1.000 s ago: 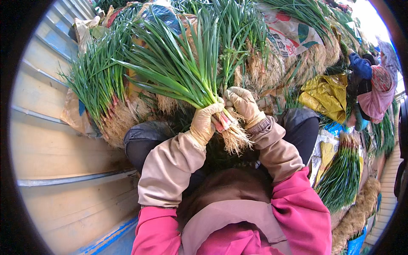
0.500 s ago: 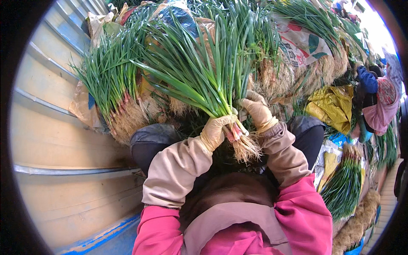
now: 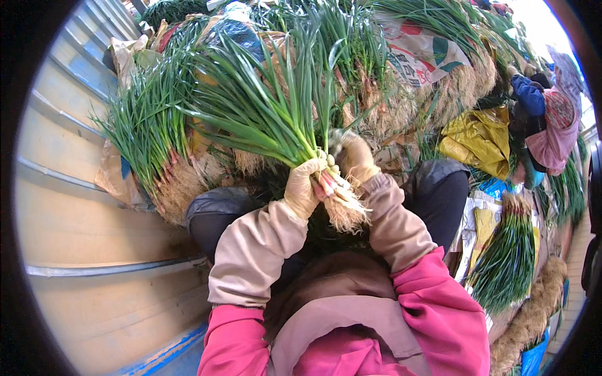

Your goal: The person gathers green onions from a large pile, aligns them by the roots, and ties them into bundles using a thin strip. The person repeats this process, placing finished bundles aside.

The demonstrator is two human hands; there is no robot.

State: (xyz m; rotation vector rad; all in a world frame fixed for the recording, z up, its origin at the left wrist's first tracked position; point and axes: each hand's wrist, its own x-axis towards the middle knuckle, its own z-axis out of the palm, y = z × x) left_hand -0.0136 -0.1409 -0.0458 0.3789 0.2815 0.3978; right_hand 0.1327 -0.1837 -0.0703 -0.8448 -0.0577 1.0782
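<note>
My gloved left hand (image 3: 303, 188) is closed round a bunch of green onions (image 3: 285, 122) just above their pinkish-white bulbs. The long flat leaves fan away to the upper left, and pale roots hang toward my lap. My gloved right hand (image 3: 355, 156) is raised just right of the bunch's stems. Its fingertips are smeared by motion, so their grip does not show. Left of the bunch lies a pile of green onions (image 3: 166, 150) with reddish bases and tan roots.
A ribbed metal wall (image 3: 106, 232) rises on my left. Piles of rooted greens and a printed sack (image 3: 417, 53) lie ahead. On the right are a yellow sack (image 3: 480, 141), another bunch of greens (image 3: 508, 263) and a person in pink (image 3: 555, 128).
My right hand has shifted left and up, turning blurred beside the stems. My left hand still holds the bunch. The whole view has moved slightly, with things appearing a little further left.
</note>
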